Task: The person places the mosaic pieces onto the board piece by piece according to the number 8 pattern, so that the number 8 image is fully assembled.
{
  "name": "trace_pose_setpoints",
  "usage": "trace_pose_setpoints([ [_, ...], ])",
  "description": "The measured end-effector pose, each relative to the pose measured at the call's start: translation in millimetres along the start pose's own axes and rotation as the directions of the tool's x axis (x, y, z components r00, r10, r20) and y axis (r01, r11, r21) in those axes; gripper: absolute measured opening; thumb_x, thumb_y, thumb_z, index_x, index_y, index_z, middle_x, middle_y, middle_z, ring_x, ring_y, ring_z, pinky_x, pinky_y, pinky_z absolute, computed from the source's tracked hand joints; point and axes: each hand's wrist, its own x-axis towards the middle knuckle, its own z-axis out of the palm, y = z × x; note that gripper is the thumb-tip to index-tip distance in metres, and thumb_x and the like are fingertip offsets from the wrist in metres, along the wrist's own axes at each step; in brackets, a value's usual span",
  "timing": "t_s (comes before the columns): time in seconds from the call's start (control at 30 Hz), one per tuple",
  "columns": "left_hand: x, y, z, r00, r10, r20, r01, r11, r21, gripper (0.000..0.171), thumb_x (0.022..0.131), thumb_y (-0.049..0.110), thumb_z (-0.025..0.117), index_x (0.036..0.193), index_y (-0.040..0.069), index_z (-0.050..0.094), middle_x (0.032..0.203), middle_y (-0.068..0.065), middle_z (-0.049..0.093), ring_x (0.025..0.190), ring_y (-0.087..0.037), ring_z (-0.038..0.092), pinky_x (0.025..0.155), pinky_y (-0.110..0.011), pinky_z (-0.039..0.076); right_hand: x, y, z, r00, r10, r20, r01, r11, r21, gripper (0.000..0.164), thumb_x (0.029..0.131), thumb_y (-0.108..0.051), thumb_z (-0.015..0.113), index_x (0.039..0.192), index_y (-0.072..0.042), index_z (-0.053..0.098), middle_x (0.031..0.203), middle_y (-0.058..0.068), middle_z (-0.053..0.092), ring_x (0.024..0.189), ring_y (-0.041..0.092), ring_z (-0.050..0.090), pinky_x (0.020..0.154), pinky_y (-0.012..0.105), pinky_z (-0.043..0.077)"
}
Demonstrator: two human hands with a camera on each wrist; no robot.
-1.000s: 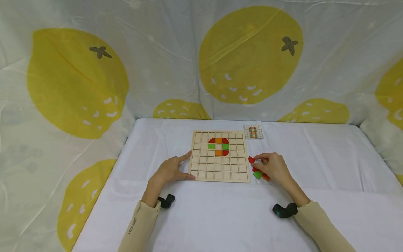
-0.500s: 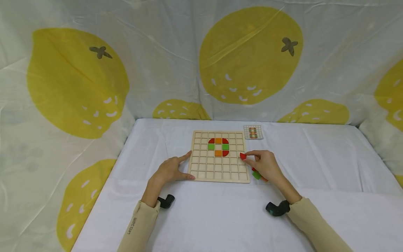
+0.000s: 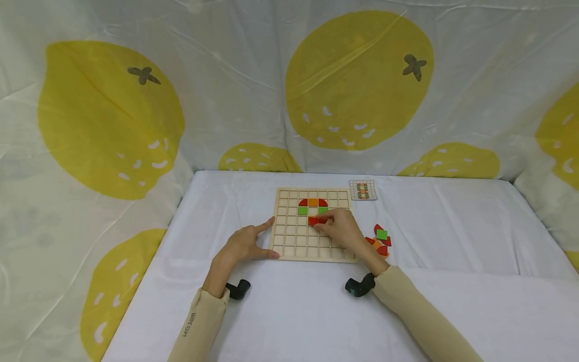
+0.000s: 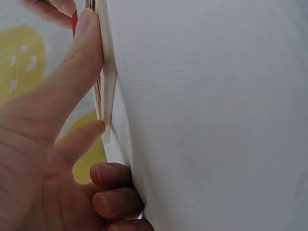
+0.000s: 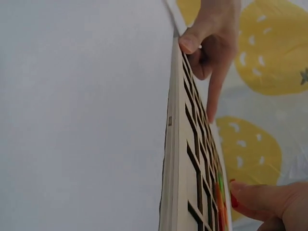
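A wooden grid board lies on the white-covered table. In its upper part sit red, orange and green tiles. My left hand rests at the board's left edge, thumb and index finger extended against it; in the left wrist view its other fingers curl loosely beneath. Over the board my right hand pinches a red tile between thumb and index finger. In the right wrist view that red tile is held just off the board surface. The right hand hides some cells and tiles.
Several loose red, orange and green tiles lie in a pile right of the board, some overlapping. A small pattern card lies beyond the board's upper right corner. Behind the table hangs a lemon-print cloth.
My right hand has carried the red tile leftward from beside the board to over its filled cells, uncovering the loose pile. The left hand has stayed at the board's edge.
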Motion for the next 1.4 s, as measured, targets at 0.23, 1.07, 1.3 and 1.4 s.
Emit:
trace_pose_setpoints([
  [0.23, 1.3, -1.6, 0.2, 1.0, 0.001, 0.0, -0.001, 1.0, 0.012, 0.106, 0.075, 0.056, 0.088, 0.162, 0.031, 0.033, 0.134, -0.026, 0.064, 0.097, -0.024, 0.057, 0.089, -0.046, 0.051, 11, -9, 12, 0.999, -0.05, 0.005, 0.05, 0.999, -0.008, 0.029, 0.089, -0.021, 0.083, 0.113, -0.005, 0.08, 0.059, -0.004, 0.037, 0.054, 0.012, 0.034, 0.053, 0.024, 0.026],
  [1.07, 0.8, -0.8, 0.0, 1.0, 0.014, 0.004, -0.014, 1.0, -0.015, 0.107, 0.074, 0.055, 0.088, 0.162, 0.031, 0.033, 0.138, -0.028, 0.062, 0.108, -0.029, 0.062, 0.094, -0.049, 0.052, 20, -7, 26, 0.998, -0.048, -0.033, 0.047, 0.999, -0.028, 0.028, 0.088, -0.019, 0.084, 0.112, -0.006, 0.081, 0.069, 0.006, 0.064, 0.051, 0.01, 0.038, 0.048, 0.022, 0.026],
  [1.3, 1.4, -0.8, -0.4, 1.0, 0.005, 0.004, -0.005, 1.0, -0.003, 0.106, 0.074, 0.055, 0.088, 0.162, 0.032, 0.033, 0.134, -0.026, 0.064, 0.102, -0.026, 0.061, 0.092, -0.048, 0.052, 19, -9, 25, 0.998, -0.03, -0.059, 0.029, 0.999, -0.03, 0.027, 0.086, -0.019, 0.086, 0.108, -0.006, 0.082, 0.093, 0.015, 0.076, 0.051, 0.01, 0.038, 0.048, 0.021, 0.025],
  [1.4, 1.4, -0.6, -0.5, 1.0, 0.002, 0.004, -0.002, 1.0, 0.003, 0.106, 0.074, 0.056, 0.088, 0.162, 0.032, 0.033, 0.131, -0.026, 0.065, 0.098, -0.025, 0.059, 0.089, -0.046, 0.052, 18, -10, 23, 0.998, -0.023, -0.06, 0.021, 0.999, -0.026, 0.027, 0.086, -0.019, 0.086, 0.109, -0.006, 0.082, 0.078, 0.01, 0.07, 0.051, 0.01, 0.037, 0.048, 0.022, 0.024],
])
